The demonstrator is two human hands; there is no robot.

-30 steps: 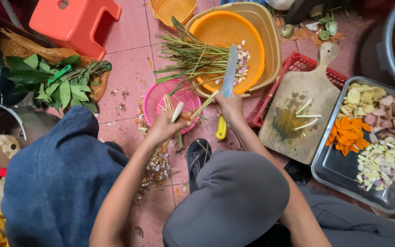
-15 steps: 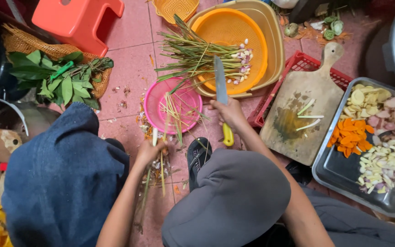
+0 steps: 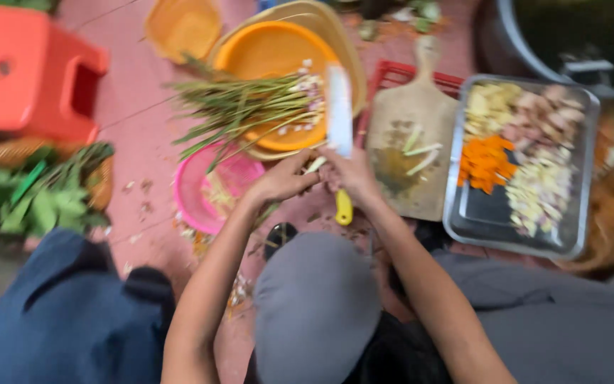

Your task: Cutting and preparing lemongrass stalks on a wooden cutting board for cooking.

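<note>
My right hand [image 3: 355, 174] grips a knife with a yellow handle [image 3: 344, 208], its broad blade [image 3: 339, 110] pointing away over the orange bowl [image 3: 271, 53]. My left hand [image 3: 284, 179] is right beside it, fingers closed on a pale lemongrass stalk [image 3: 315, 165] held against the knife hand. A bundle of green lemongrass stalks [image 3: 246, 107] lies across the orange bowl's rim. Just below and left of my left hand sits a pink bowl [image 3: 200, 195]. The frame is blurred.
A wooden cutting board [image 3: 413, 163] with a few cut stalks lies to the right, next to a metal tray [image 3: 577, 178] of chopped carrot and other vegetables. Red stool [image 3: 30, 71] far left, leafy greens [image 3: 37, 203] left, red crate [image 3: 392, 75], dark pot [image 3: 570, 35] top right.
My left hand came up from the floor beside the pink bowl and now meets the right hand at the knife. The knife stays held, blade pointing away.
</note>
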